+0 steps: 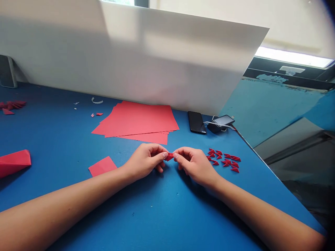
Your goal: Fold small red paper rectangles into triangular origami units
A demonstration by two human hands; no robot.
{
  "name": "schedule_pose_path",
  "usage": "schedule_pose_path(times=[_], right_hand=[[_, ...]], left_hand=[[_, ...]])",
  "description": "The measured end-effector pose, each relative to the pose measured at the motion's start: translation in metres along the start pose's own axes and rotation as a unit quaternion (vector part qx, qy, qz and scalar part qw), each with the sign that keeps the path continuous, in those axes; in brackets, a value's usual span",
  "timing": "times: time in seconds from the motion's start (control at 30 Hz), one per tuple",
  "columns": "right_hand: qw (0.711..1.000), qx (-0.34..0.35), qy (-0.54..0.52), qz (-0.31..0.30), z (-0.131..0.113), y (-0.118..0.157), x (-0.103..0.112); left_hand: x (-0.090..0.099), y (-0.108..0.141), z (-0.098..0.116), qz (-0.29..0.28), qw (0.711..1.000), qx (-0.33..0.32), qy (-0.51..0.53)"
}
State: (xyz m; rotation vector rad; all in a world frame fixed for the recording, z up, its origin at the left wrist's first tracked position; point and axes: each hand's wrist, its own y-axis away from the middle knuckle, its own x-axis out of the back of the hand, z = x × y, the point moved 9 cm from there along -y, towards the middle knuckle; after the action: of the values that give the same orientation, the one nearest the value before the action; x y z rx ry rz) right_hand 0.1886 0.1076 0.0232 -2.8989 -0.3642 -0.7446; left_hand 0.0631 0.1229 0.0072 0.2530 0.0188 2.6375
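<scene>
While both forearms reach in from the lower corners over the blue table, the left hand and the right hand meet near the middle, each pinching one end of a small folded red paper piece. The left thumb presses against the piece's left end, its fingers curled behind and beneath; the right thumb and forefinger are closed on the opposite end, so the piece is stretched between the two grips, with its middle showing in the gap. Just beyond the right hand lies a group of little folded red triangles, loosely scattered, some touching. Behind the hands, red paper sheets lie in an uneven stack, corners fanned out, at the foot of an upright white board. To the right of the sheets are a black phone and, near the table's edge, a small device with a white cable around it. A red paper square lies partly behind the left forearm. Farther left are a long folded red paper, a heap of red pieces and a grey-edged object leaning by the board; white scraps lie left of the sheets.
</scene>
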Motion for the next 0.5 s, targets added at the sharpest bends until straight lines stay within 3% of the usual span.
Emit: schedule_pose_path(times=[0.23, 0.5], right_hand=[[0.999, 0.028, 0.034, 0.015, -0.0042, 0.0012, -0.0034], [0.999, 0.005, -0.011, 0.040, 0.0016, 0.0029, -0.0014]], left_hand=[[-0.0014, 0.0003, -0.0017, 0.013, 0.999, 0.008, 0.037], [-0.0069, 0.0000, -0.0055, -0.009, 0.998, 0.022, 0.060]])
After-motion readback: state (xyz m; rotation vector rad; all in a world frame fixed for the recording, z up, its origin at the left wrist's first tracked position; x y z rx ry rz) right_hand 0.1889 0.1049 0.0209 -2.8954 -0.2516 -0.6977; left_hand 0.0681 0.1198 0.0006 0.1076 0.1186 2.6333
